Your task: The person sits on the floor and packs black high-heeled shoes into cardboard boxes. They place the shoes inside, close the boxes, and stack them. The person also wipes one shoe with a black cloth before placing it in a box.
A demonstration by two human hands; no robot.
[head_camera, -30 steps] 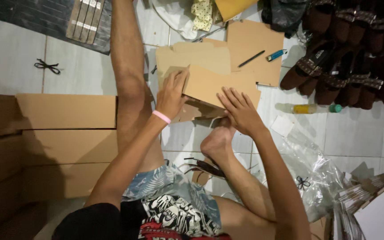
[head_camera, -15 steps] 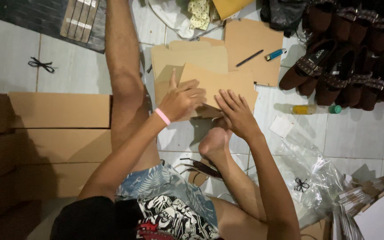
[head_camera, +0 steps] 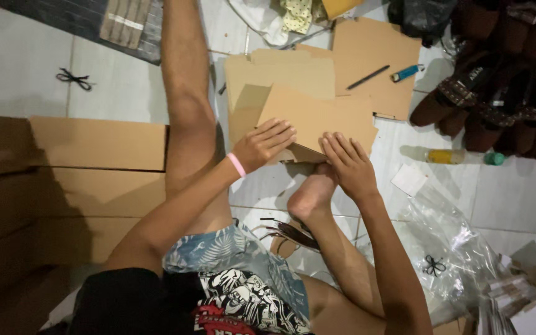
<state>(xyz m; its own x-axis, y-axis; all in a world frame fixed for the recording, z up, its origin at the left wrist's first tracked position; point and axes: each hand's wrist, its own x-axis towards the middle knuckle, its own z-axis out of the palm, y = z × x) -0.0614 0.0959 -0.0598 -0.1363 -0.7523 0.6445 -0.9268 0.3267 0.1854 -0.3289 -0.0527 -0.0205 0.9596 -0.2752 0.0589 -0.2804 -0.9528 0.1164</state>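
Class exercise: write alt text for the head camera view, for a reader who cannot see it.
Seen from above, a person sitting on a tiled floor presses a folded brown cardboard piece flat with the left hand and right hand. Stacked cardboard boxes lie on one side, dark sandals and a pen on the other.

White tiled floor [head_camera: 113,87]: flat cardboard sheets [head_camera: 373,56] just beyond the hands, a pen [head_camera: 368,77] and blue lighter [head_camera: 406,73] on them; a yellow bottle [head_camera: 446,156] to their right, stacked cardboard boxes [head_camera: 94,174] to their left
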